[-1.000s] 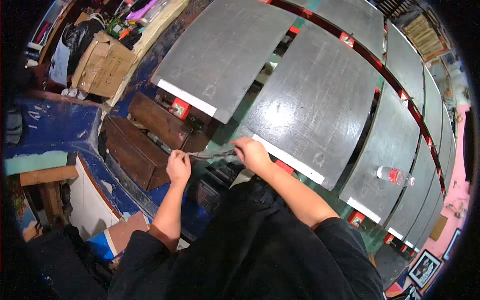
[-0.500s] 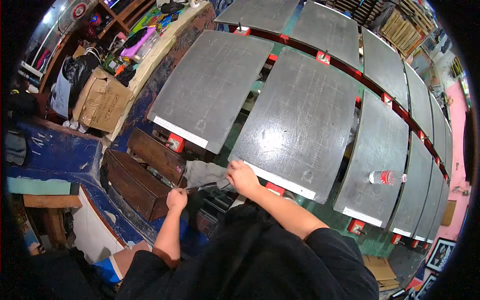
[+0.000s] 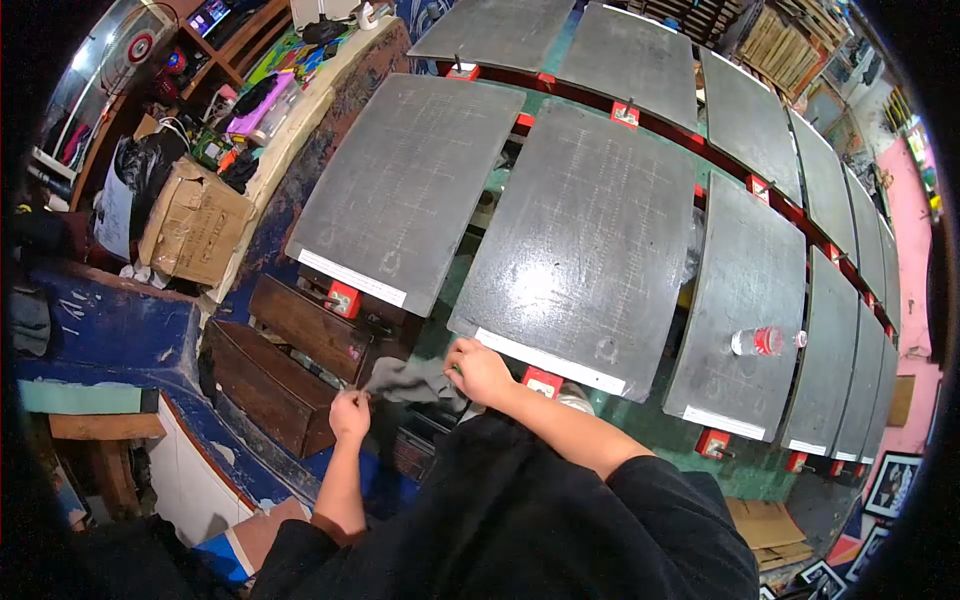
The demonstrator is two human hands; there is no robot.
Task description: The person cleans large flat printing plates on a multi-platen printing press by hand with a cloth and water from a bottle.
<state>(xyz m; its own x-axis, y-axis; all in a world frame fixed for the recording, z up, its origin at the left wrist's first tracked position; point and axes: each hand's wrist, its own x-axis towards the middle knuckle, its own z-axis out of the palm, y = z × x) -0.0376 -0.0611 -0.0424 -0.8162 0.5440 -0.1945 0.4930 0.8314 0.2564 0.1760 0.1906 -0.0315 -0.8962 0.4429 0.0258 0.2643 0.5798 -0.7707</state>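
Note:
A grey cloth (image 3: 410, 381), blurred and crumpled, is stretched between my two hands. My left hand (image 3: 349, 414) is closed on its left end, over the dark wooden box. At its right end, my right hand (image 3: 478, 371) has its fingers closed on the cloth, by the near edge of a grey flat panel (image 3: 590, 240). A white strip (image 3: 550, 362) runs along that panel's near edge. Below the strip, a red clamp block (image 3: 541, 382) shows beside my right forearm.
More grey panels (image 3: 410, 180) stand in rows on red rails. A clear plastic bottle (image 3: 762, 341) lies on a panel at the right. At left are a dark wooden box (image 3: 270, 385), a cardboard box (image 3: 195, 225) and a cluttered ledge (image 3: 290, 130).
The cloth between my hands has shifted and changed its folds. Both hands sit slightly lower and further left in view, and the whole scene has shifted a little with the camera.

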